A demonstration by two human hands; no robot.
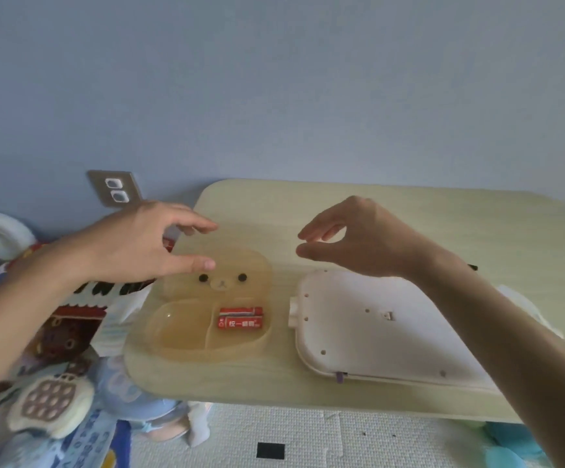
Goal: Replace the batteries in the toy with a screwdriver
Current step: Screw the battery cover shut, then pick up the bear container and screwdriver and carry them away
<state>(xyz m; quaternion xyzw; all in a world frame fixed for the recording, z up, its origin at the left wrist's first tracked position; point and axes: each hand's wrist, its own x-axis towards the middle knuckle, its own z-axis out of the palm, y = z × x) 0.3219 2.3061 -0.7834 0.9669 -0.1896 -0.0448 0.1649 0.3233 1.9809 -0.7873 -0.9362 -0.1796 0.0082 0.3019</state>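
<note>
A pale wood-grain tabletop [409, 224] carries a flat white plastic toy [358, 325], lying back-up near the front right edge with small screw holes showing. Just beside it to the left sits a translucent amber plastic box [179, 329] with its bear-faced lid [222, 282] opened towards the back edge. Two red cylindrical batteries [240, 318] lie side by side in the box's right compartment. The left hand [146, 244] hovers above the lid and the right hand [358, 244] above the toy's far edge; both have loosely spread fingers and hold nothing.
</note>
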